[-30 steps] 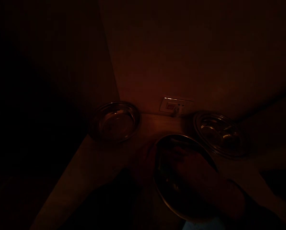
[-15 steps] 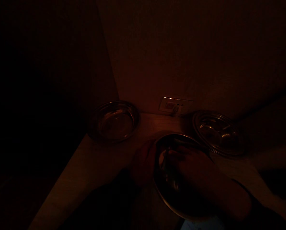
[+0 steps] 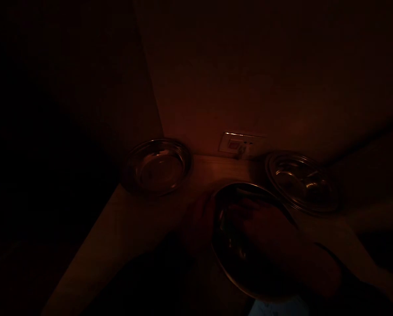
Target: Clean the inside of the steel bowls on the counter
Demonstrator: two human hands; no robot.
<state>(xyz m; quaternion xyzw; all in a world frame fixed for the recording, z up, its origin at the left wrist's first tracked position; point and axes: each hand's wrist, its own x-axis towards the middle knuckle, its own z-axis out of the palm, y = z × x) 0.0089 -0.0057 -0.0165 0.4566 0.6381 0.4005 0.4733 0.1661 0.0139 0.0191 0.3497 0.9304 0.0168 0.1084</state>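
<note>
The light is very dim and hands and objects are mostly dark shapes. A large dark round bowl (image 3: 245, 274) with a thin pale rim is tilted on the wooden surface. At its left side my left hand (image 3: 199, 219) grips the rim, its fingers near the edge. My right hand (image 3: 262, 224) reaches into the bowl from the right, fingers pointing left toward the inner wall. Small glints show on the inside of the bowl below those fingers. Whether my right fingers hold anything is lost in the dark.
A shiny metal dish (image 3: 160, 169) stands at the back left of the wooden table (image 3: 107, 237). Behind the bowl on the right is a shiny metal plate (image 3: 301, 182) with raised dividers. A wall socket (image 3: 240, 144) sits low on the wall. A pale bluish patch (image 3: 278, 307) shows beneath the bowl.
My right hand has shifted slightly inside the bowl, and a bright glint by its fingers has faded. The left hand and the bowl stay nearly in place.
</note>
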